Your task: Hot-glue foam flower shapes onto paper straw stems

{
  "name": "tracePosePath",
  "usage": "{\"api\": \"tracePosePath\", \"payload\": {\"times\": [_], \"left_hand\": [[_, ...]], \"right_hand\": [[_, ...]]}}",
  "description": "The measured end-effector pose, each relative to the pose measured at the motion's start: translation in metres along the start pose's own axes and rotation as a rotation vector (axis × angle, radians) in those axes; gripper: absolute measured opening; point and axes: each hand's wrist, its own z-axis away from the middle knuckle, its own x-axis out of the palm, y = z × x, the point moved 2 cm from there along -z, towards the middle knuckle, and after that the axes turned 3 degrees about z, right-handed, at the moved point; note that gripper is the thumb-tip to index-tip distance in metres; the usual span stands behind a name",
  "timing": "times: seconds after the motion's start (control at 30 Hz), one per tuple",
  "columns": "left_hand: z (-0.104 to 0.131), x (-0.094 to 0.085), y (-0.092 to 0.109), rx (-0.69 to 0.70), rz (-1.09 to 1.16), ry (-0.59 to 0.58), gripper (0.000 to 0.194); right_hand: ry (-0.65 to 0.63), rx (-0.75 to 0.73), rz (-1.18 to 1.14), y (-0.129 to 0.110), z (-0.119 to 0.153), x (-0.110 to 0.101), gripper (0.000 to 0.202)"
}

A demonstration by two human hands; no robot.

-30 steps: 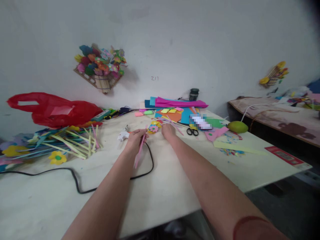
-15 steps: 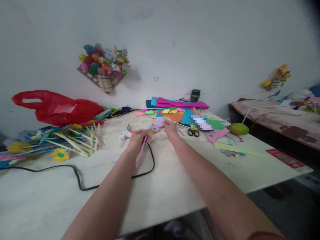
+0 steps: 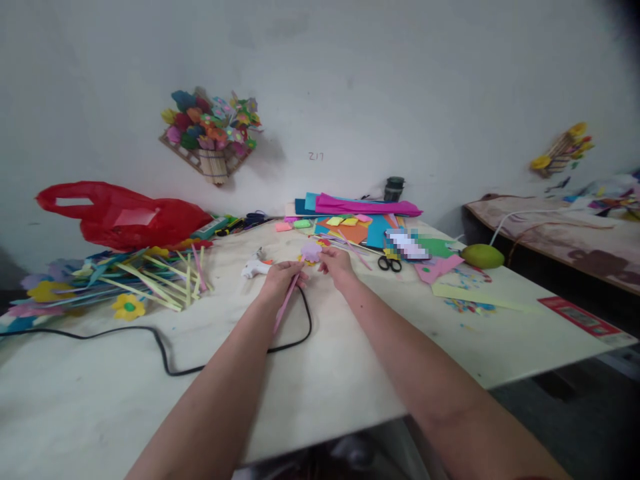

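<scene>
A thin pink stick (image 3: 286, 307) is pinched in my left hand (image 3: 281, 280), its lower end slanting toward me. My right hand (image 3: 337, 268) is closed, its fingertips at the edge of a light purple flower cutout (image 3: 311, 251), which they appear to pinch. The purple cutout lies just beyond my left fingertips, at the stick's upper end; bits of yellow show around it. Left of my left hand rests a white glue gun (image 3: 254, 268). A black cord (image 3: 309, 323) loops below my hands.
Yellow strips and foam flowers (image 3: 129, 307) lie on the left by a red plastic bag (image 3: 135, 217). Black scissors (image 3: 390, 264), coloured sheets (image 3: 367, 205), a phone-like blurred object, a green-yellow fruit (image 3: 483, 256) and paper scraps (image 3: 470, 306) occupy the back and right.
My right hand has brought the purple cutout left and down, closer to my left hand. The multicoloured flower seen beside it before is now mostly covered. The view has shifted slightly.
</scene>
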Motion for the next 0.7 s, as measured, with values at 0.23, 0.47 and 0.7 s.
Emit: {"api": "tracePosePath", "payload": {"times": [0.23,0.47,0.7], "left_hand": [[0.001,0.000,0.000,-0.030,-0.012,-0.002,0.011],[0.002,0.000,0.000,-0.046,-0.012,-0.004,0.014],[0.004,0.001,0.001,-0.048,-0.003,0.002,0.013]], "right_hand": [[-0.028,-0.236,0.050,-0.002,0.000,0.002,0.010],[-0.033,-0.450,0.144,0.007,-0.005,0.003,0.012],[0.019,-0.576,0.344,-0.001,0.000,0.000,0.019]]}}
